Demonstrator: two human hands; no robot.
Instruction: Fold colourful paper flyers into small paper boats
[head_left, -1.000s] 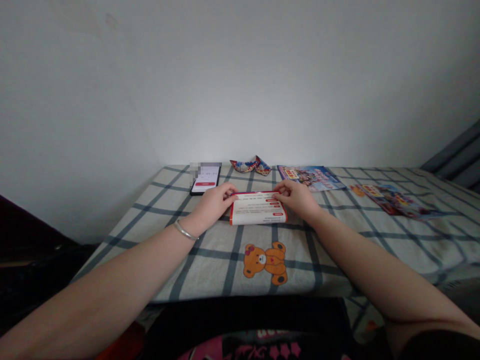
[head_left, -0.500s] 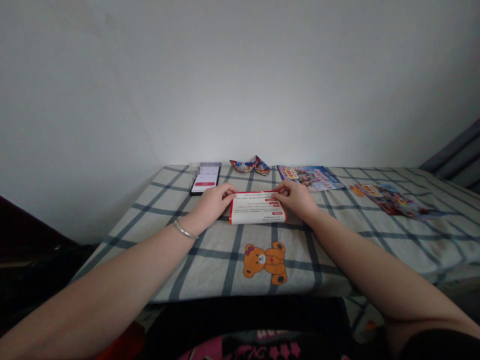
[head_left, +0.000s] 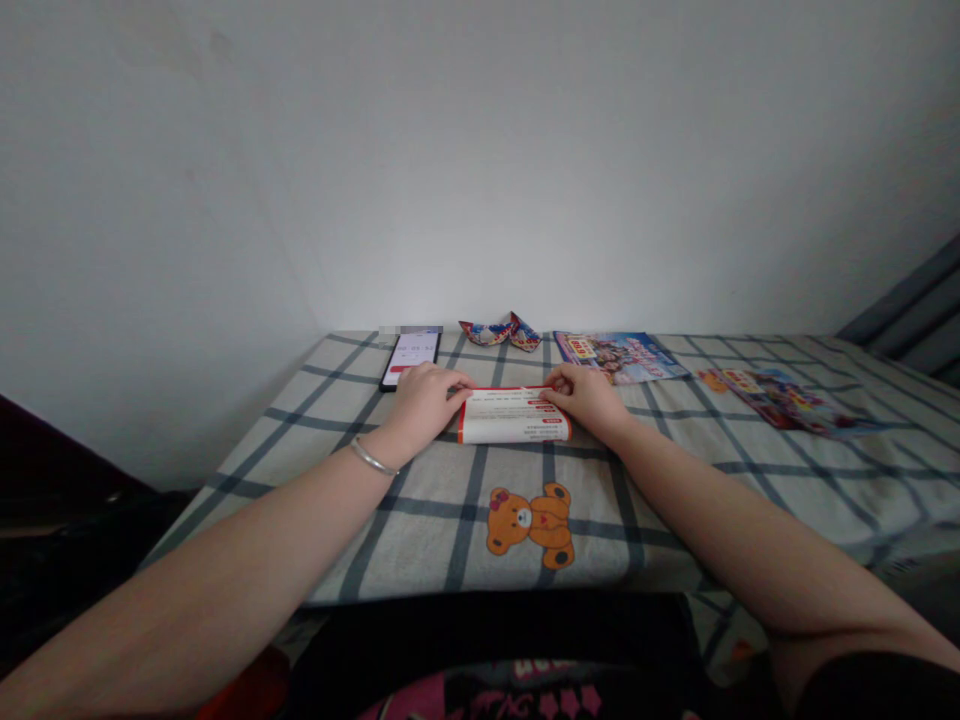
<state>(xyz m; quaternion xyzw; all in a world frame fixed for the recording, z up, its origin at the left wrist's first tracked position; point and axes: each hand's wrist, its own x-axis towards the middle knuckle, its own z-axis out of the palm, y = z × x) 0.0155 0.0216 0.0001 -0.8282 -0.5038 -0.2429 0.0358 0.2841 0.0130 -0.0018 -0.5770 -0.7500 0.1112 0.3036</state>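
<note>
A folded white sheet of paper with a red border (head_left: 512, 418) lies on the checked cloth (head_left: 645, 470) in front of me. My left hand (head_left: 422, 401) pinches its far left corner, fingers closed on the edge. At the far right corner my right hand (head_left: 586, 395) does the same, fingers curled on the fold. A silver bangle (head_left: 370, 459) sits on my left wrist.
A lit phone (head_left: 409, 357) lies just beyond my left hand. A folded paper shape (head_left: 501, 331) sits by the wall. Two colourful leaflets (head_left: 619, 356) (head_left: 791, 401) lie to the right. A bear print (head_left: 531, 523) marks the cloth near me.
The paper looks narrower now, its near edge drawn away from me, and both hands have shifted slightly with the fold. The view has tilted a little.
</note>
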